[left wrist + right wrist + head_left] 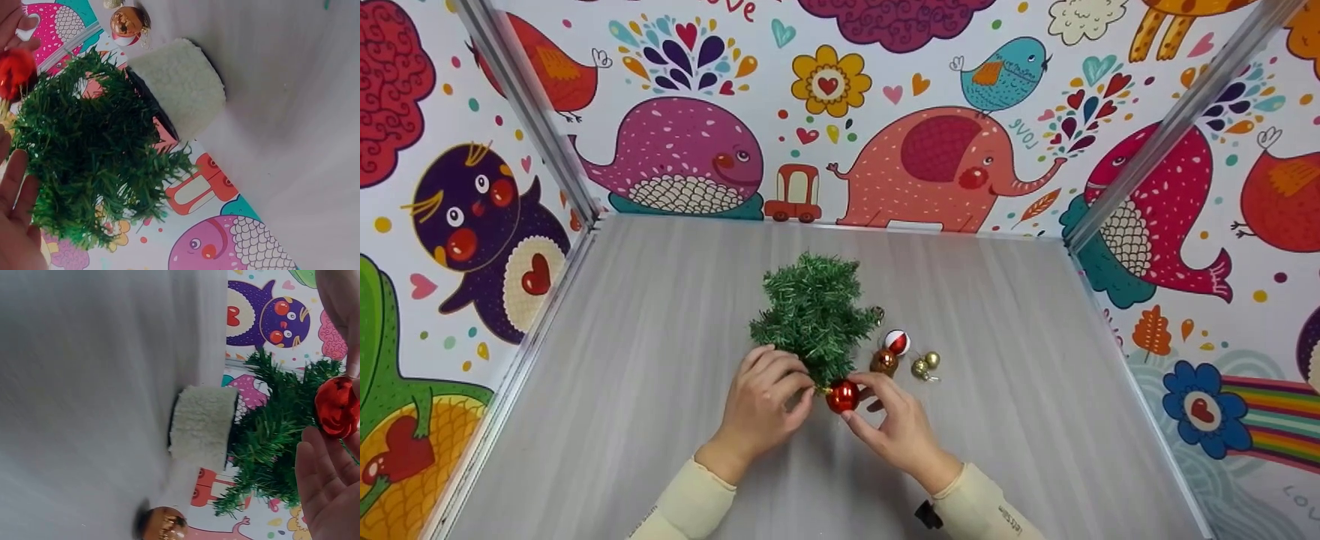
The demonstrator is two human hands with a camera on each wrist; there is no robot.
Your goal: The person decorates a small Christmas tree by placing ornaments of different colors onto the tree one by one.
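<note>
A small green artificial Christmas tree (812, 311) stands upright on the table; its white fuzzy pot (180, 90) shows in both wrist views. In front of its lower branches, my right hand (901, 426) holds a shiny red Christmas bauble (842, 397) between thumb and fingers. My left hand (765, 394) is at the bauble's left side, thumb and forefinger pinching by its gold cap. The other left fingers lie close against the branches. In the right wrist view the red bauble (336, 408) overlaps the greenery.
Right of the tree lie a copper-coloured bauble (884, 363), a red-and-white ball (897, 342) and small gold balls (932, 360). Another small gold ornament (877, 315) is beside the branches. A black object (928, 514) is by the right sleeve. Cartoon-printed walls (825, 135) enclose the table.
</note>
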